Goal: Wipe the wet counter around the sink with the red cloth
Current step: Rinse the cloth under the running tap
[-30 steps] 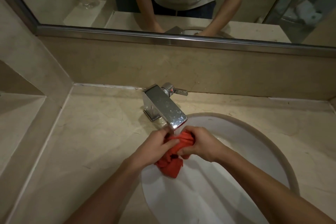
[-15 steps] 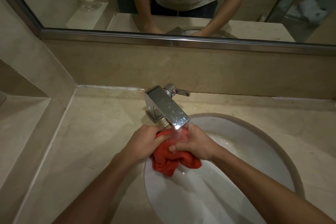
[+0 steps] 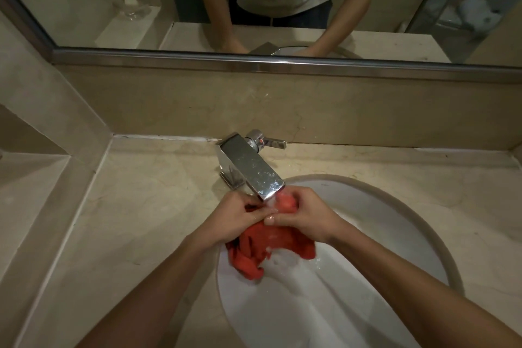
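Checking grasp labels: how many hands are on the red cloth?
2. The left hand grips the red cloth at its left side, the right hand at its right, both under the faucet.

Polished chrome on the tap, mirror-bright but speckled with dull water spots. Glossy white ceramic, by the look of it, in the sink, smooth and wet. Beige veined stone on the bench, smooth, with a soft sheen; same stone up the backsplash. Soaked red cloth, matt, soft and creased. Brushed metal along the mirror frame.
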`<action>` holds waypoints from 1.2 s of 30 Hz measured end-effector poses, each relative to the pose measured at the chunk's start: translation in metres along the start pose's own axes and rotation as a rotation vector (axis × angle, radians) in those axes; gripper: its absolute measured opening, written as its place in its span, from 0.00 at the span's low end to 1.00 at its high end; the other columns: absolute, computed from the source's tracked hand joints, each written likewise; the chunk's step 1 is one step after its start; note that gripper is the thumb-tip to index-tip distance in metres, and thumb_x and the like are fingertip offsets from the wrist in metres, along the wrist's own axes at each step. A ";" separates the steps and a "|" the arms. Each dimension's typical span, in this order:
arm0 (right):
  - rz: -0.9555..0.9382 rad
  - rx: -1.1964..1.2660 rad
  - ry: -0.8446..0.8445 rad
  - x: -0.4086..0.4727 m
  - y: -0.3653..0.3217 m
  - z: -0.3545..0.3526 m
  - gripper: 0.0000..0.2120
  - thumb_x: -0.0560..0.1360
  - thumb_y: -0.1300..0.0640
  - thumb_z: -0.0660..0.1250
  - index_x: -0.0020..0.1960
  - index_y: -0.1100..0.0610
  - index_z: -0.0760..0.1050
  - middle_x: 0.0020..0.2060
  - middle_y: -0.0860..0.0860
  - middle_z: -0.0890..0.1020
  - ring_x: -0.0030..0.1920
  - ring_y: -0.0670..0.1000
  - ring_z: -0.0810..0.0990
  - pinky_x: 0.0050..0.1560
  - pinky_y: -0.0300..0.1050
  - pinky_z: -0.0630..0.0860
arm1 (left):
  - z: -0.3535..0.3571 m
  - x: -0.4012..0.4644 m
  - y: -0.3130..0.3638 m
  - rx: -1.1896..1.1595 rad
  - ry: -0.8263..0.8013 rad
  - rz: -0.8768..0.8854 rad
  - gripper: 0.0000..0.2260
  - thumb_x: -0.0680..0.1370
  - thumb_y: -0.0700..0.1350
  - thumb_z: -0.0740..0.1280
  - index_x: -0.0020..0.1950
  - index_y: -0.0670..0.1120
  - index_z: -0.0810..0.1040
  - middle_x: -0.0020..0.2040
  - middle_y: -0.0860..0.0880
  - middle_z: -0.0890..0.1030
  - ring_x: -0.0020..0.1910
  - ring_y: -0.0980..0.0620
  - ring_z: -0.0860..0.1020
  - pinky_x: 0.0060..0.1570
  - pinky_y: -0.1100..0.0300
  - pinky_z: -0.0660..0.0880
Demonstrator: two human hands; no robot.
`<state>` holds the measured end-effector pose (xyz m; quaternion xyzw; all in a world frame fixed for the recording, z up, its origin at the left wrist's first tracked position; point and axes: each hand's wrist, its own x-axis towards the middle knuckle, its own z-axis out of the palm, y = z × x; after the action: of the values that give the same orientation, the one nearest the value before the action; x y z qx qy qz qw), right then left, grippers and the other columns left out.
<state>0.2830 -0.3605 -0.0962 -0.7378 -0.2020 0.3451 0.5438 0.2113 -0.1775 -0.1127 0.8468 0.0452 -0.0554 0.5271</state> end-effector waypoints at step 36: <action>-0.052 -0.146 0.554 -0.059 0.015 -0.093 0.22 0.72 0.55 0.77 0.31 0.56 0.65 0.25 0.43 0.64 0.27 0.45 0.63 0.27 0.37 0.61 | 0.012 -0.011 -0.005 0.325 -0.107 0.051 0.07 0.81 0.50 0.64 0.50 0.48 0.78 0.43 0.55 0.80 0.41 0.57 0.79 0.43 0.66 0.71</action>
<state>0.3097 -0.4664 -0.0774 -0.8357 -0.0891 0.1010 0.5325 0.1994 -0.1862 -0.1203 0.9176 -0.0138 -0.0934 0.3862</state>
